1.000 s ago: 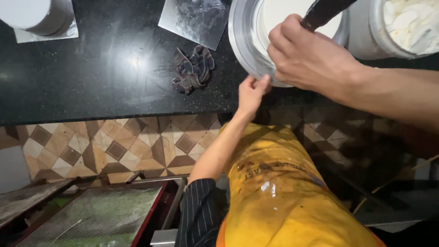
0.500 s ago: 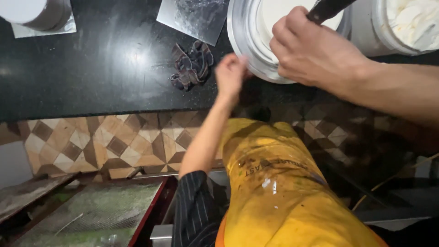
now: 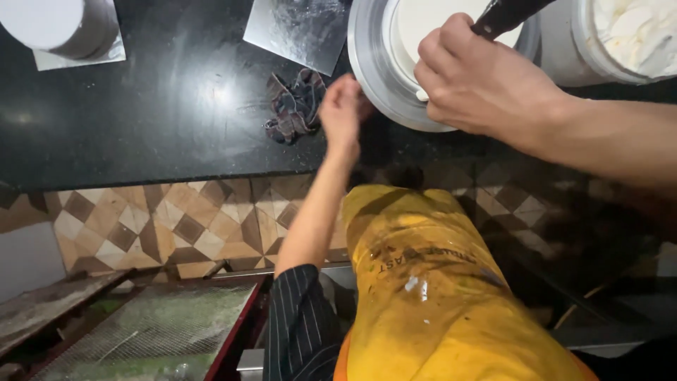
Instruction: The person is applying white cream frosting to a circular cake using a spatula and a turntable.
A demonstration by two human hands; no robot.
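Left hand has slid off the round silver turntable rim toward the dark crumpled cloth, fingers loosely curled, holding nothing I can see. Right hand closed around a dark tool handle over the white iced cake on the turntable. Cloth lies just left of the turntable on the black bench, nearer the left hand. Silver square board up-left of the turntable; white tub of cream to its right. Yellow apron below with small dark lettering.
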